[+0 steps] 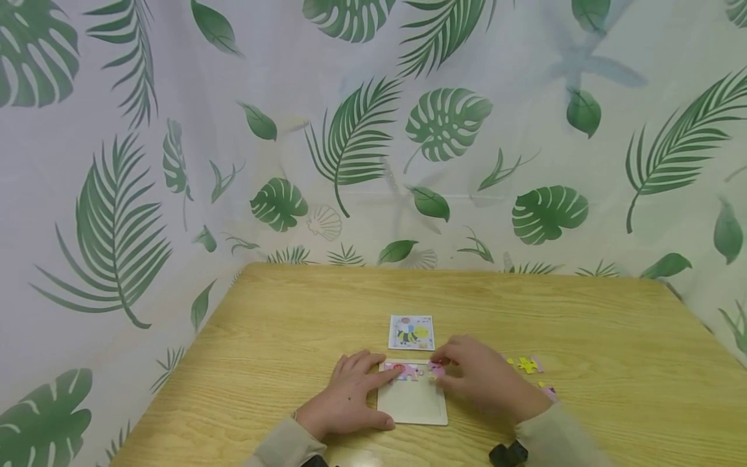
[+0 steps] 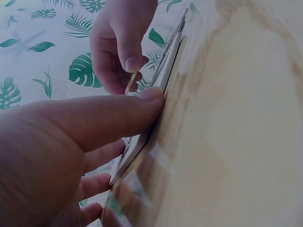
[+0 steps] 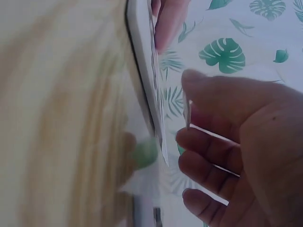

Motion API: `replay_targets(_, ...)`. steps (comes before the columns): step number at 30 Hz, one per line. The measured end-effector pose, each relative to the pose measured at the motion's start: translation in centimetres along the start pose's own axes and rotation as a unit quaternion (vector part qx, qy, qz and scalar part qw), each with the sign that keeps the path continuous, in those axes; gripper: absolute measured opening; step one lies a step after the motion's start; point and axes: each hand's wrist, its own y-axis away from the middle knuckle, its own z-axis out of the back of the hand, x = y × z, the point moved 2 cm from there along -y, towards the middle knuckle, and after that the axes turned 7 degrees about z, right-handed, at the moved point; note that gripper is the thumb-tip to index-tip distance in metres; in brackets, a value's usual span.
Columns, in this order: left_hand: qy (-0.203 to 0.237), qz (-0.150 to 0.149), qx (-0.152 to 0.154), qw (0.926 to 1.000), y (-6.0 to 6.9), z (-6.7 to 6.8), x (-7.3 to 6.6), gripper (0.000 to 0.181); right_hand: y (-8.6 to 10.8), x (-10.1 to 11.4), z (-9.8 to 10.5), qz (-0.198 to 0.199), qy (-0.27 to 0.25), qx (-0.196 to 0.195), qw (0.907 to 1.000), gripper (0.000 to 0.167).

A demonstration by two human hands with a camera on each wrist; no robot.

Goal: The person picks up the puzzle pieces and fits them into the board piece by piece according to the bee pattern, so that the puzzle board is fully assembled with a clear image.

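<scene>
Lying between hands (image 1: 352, 397) (image 1: 489, 376): puzzle tray (image 1: 411, 402)

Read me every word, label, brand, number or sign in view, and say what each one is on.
No text can be read in any view.
Picture card: tiny marks near its top, too small to tell whether they are writing.
Puzzle piece in the right hand: printed, too small to make out any lettering.
Backdrop: leaf and shell pattern, no lettering visible.

a wood-grain table (image 1: 280, 318) bears a tray (image 1: 411, 403), card (image 1: 412, 333) and puzzle pieces (image 1: 528, 364).
</scene>
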Motion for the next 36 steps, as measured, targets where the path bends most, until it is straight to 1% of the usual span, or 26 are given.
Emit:
replay_targets(6,0.0,0.0,0.004,1.0,0.1,0.1,-0.1,0.083,-0.2,0.4,-1.1,-0.011,0.004,-0.006,0.9999,0.022)
replay_targets(11,-0.002,-0.003,0.002,1.0,0.1,0.2,-0.1,0.084,-0.5,0.4,-1.8,-0.016,0.022,-0.001,0.9996,0.022)
replay_targets(14,0.0,-0.004,0.002,1.0,0.1,0.2,-0.1,0.084,-0.7,0.5,-2.1,-0.016,0.033,-0.004,0.9993,0.023)
replay_targets(22,0.001,-0.007,-0.001,1.0,0.0,0.0,0.0,0.083,-1.0,1.0,-2.2,-0.028,0.055,-0.013,0.998,0.024)
replay_targets(27,0.002,-0.007,-0.003,1.0,-0.1,-0.1,-0.1,0.083,-0.9,1.3,-1.9,-0.041,0.05,-0.009,0.9979,0.023)
replay_targets(31,0.002,-0.006,-0.001,1.0,0.0,0.0,-0.3,0.083,-0.8,1.5,-1.8,-0.04,0.045,-0.011,0.9981,0.023)
replay_targets(34,-0.006,-0.004,-0.004,1.0,0.1,0.2,-0.5,0.084,-0.7,1.5,-1.8,-0.034,0.04,-0.016,0.9985,0.023)
replay_targets(36,-0.017,-0.012,-0.01,0.9997,0.1,0.3,-0.9,0.084,-0.6,1.4,-1.8,-0.037,0.037,-0.016,0.9985,0.022)
